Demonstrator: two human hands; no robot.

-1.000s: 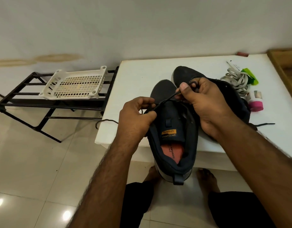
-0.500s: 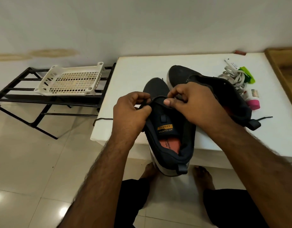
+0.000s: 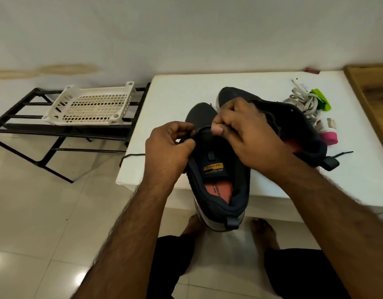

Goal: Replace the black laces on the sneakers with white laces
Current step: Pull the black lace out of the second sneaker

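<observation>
Unlacing stage: left hand (image 3: 171,145) pinches thin black lace (image 3: 187,138), right hand (image 3: 246,130) pinches dark fabric sneaker's (image 3: 218,173) tongue. Bundled white laces (image 3: 305,102) lie unused on white counter (image 3: 175,93).

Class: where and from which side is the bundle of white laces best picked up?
Take the white laces at the loose looped middle, from above; the bundle lies flat on the white table, and the green clip holds its far right end.
</observation>
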